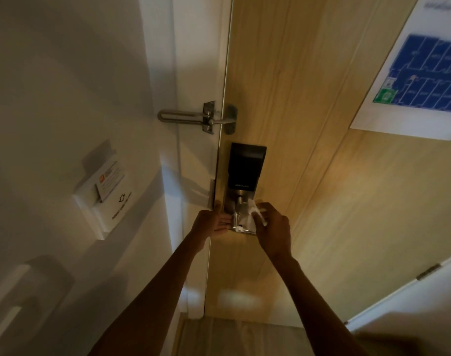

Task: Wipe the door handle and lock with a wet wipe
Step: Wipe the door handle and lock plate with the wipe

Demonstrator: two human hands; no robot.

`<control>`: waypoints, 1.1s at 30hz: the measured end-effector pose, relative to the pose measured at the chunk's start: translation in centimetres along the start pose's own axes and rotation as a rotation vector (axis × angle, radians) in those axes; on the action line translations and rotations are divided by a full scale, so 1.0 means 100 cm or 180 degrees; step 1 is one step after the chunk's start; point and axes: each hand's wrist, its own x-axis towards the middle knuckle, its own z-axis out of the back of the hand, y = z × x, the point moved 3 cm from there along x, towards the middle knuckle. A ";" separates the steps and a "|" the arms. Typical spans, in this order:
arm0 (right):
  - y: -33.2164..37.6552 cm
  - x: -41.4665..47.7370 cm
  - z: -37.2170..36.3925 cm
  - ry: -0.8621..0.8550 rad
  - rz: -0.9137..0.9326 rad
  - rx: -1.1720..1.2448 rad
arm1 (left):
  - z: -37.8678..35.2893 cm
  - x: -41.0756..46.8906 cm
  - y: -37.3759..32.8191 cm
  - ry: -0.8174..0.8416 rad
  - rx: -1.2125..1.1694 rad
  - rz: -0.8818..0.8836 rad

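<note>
Wooden door (309, 124) bearing blue floor plan (424, 73), then black lock (246, 168), its small lettering too blurred to read. Below, metal handle (238, 222). Right hand (273, 227) pinching white wet wipe (250, 218) against handle. Left hand (211, 223) open, apparently steadying handle's end.

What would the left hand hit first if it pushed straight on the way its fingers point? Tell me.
Probably the shiny metal door handle: the open left hand points its fingers right at it, almost touching, though depth is unclear.
</note>
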 end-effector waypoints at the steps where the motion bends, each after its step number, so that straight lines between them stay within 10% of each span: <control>1: 0.006 -0.002 -0.006 -0.0030 -0.0031 0.0084 | 0.001 0.002 -0.001 0.0025 -0.0009 0.0031; 18: -0.010 -0.020 -0.038 0.0685 0.0270 -0.0895 | 0.026 0.032 0.004 -0.0929 0.0897 -0.0492; 27: -0.046 0.005 0.018 0.1411 0.0467 -0.1077 | 0.028 0.031 0.001 -0.0464 0.0451 -0.0558; 33: -0.052 0.022 0.041 0.0694 0.0180 -0.0681 | 0.028 0.033 0.003 -0.0481 0.0526 -0.0681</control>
